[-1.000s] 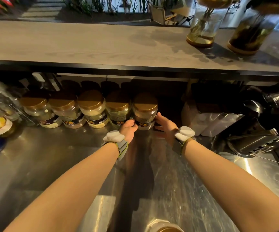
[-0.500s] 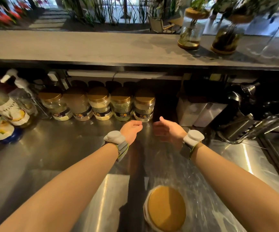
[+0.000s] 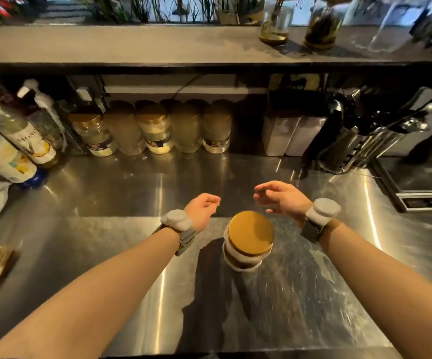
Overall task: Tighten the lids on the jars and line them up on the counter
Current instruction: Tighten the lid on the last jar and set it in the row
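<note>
head view: a gold-lidded jar (image 3: 247, 240) stands alone on the steel desk (image 3: 106, 193), between both empty hands. left hand (image 3: 202, 209) loosely curled, right hand (image 3: 282, 199) spread. five jars (image 3: 155, 132) line the far edge.

café or drinks-bar prep station, behind the service counter

stainless steel worktop (image 3: 106, 203), scuffed and reflective, set under a raised grey serving ledge (image 3: 119, 45); row of five gold-lidded ingredient jars (image 3: 155, 130) against the back wall beneath the ledge; syrup bottles (image 3: 26, 130), one with a pump top, tilted at far left; white square canisters (image 3: 292, 136) to the right of the row; chromed bar equipment (image 3: 365, 141) at far right, blurred, type unclear; drain grate (image 3: 424, 202) let into the worktop; glass vases with stems (image 3: 274, 24) on the ledge; plants and daylight beyond it
</note>
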Demonstrator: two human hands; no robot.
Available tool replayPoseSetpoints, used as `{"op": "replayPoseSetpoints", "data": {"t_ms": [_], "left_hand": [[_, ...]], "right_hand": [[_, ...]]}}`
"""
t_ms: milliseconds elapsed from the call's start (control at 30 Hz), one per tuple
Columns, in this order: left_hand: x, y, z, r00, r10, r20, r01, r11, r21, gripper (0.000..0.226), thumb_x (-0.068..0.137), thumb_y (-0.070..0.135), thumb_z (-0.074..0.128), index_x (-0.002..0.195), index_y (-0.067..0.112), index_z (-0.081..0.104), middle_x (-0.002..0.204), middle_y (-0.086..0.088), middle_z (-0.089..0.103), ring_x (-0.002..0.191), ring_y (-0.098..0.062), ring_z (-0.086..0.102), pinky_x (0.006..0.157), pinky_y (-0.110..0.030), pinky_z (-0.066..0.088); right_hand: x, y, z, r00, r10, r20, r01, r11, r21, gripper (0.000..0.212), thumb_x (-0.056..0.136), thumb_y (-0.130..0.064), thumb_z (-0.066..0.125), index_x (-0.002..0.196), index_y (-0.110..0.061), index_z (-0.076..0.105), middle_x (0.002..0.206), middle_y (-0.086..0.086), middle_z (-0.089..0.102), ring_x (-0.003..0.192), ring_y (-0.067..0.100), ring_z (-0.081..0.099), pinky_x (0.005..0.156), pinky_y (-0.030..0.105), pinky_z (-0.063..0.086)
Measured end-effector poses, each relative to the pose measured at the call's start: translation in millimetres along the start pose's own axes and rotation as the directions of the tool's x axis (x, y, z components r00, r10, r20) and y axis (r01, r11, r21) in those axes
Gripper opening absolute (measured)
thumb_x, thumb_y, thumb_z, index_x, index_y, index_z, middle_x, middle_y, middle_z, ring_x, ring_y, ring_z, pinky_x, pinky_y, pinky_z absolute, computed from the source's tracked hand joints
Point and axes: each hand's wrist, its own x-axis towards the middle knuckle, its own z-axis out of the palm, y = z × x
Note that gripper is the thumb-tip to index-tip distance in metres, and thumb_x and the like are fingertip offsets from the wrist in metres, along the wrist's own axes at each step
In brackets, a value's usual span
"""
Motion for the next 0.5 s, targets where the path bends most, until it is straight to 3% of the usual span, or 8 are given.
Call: {"op": "replayPoseSetpoints", "data": {"t_ms": [167,267,400,500], "left_hand": [[-44,-30,13,0.995,-0.015,0.103,0.009,0.999,0.050,0.046,0.088,-0.010,0.045,0.128,0.010,0.050,0.130,-0.008,0.055,0.110,-0.017,0.054,0.085,-0.022,0.044],[-61,-38,21,0.991,-0.019,0.135,0.013,0.999,0.044,0.055,0.086,-0.010,0.050,0.136,0.013,0.043,0.137,-0.006,0.049,0.116,-0.017,0.050,0.088,-0.022,0.042],[-77,-50,32,0.979,-0.004,0.206,-0.010,0.998,0.067,0.072,0.084,0.001,0.061,0.143,0.026,0.030,0.144,-0.002,0.042,0.131,-0.023,0.044,0.104,-0.038,0.043],[-83,-53,37,0.969,0.006,0.249,-0.022,0.998,0.060,0.084,0.079,0.001,0.065,0.145,0.032,0.023,0.146,0.000,0.040,0.136,-0.024,0.039,0.110,-0.043,0.039]], "right_hand": [[-33,54,17,0.985,0.114,-0.126,-0.115,0.993,-0.001,0.035,0.093,0.007,0.037,0.114,-0.013,0.057,0.113,0.009,0.061,0.101,0.024,0.057,0.084,0.042,0.048],[-45,78,32,0.973,0.181,-0.142,-0.173,0.983,0.061,0.038,0.090,0.012,0.037,0.116,-0.011,0.054,0.102,0.009,0.059,0.089,0.023,0.054,0.069,0.036,0.047],[-62,99,50,0.966,0.216,-0.139,-0.194,0.969,0.154,0.050,0.088,0.018,0.032,0.123,-0.011,0.052,0.099,0.008,0.061,0.083,0.023,0.058,0.068,0.038,0.047],[-66,105,61,0.967,0.216,-0.132,-0.186,0.961,0.206,0.057,0.086,0.019,0.032,0.122,-0.022,0.051,0.117,0.009,0.060,0.107,0.030,0.060,0.081,0.045,0.051]]}}
